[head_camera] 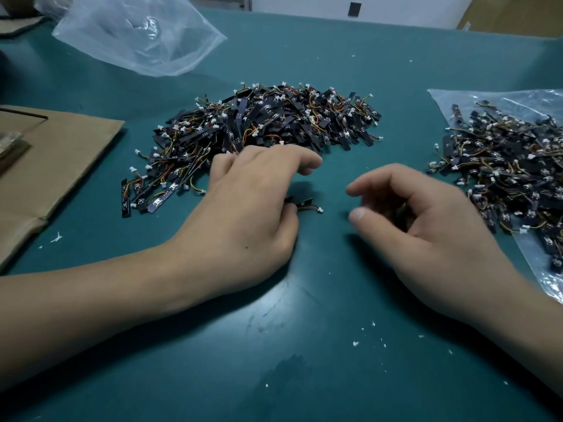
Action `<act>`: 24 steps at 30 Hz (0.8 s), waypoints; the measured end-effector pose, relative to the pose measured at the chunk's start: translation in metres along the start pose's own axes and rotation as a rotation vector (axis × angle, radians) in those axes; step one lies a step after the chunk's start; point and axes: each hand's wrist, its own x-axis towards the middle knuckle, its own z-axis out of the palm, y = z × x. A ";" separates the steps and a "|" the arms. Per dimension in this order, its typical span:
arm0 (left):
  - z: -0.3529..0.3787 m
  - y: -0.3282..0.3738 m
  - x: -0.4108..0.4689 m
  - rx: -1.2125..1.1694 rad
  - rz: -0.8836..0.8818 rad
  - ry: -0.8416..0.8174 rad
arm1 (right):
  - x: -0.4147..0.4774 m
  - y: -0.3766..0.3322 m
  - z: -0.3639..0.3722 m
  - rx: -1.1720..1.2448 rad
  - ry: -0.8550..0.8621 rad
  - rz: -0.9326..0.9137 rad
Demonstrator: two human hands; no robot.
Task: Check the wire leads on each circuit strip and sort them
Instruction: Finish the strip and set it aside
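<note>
- On the teal work mat [304, 330], seen from the head camera, a large loose heap of black circuit strips with coloured wire leads and white plug ends [268, 120] lies at the centre, just beyond the hands.
- A second heap of the same strips [511, 178] lies to the right on a flat clear plastic bag [441, 95].
- The left hand [249, 208] reaches its fingers to the near edge of the centre heap. One single black circuit strip [304, 205] pokes out from under its thumb, apparently pinched there, with its white plug trailing on the mat.
- The right hand [426, 226] hovers beside it, fingers loosely curled, thumb and forefinger apart. Its hollow is dark and blurred, so whether it holds anything cannot be told.
- Each strip is probably very light, thin and fairly stiff, with soft leads that tangle easily. It is best taken by the board edges, not tugged by the wires, whose solder joints are likely fragile.
- White flecks [355, 343] dot the smooth mat. A sheet of brown cardboard [45, 166] lies at the left, a crumpled clear plastic bag [137, 35] at the far left, and a pale wall stands behind.
</note>
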 end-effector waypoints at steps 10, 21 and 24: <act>0.012 -0.007 -0.030 -0.028 0.389 0.231 | 0.001 -0.006 0.002 -0.243 -0.129 -0.089; 0.006 0.011 -0.042 -0.258 0.500 0.219 | 0.001 -0.008 -0.001 -0.038 -0.184 -0.244; -0.001 0.016 -0.042 -0.235 0.399 0.189 | 0.000 -0.008 -0.003 0.030 -0.126 -0.240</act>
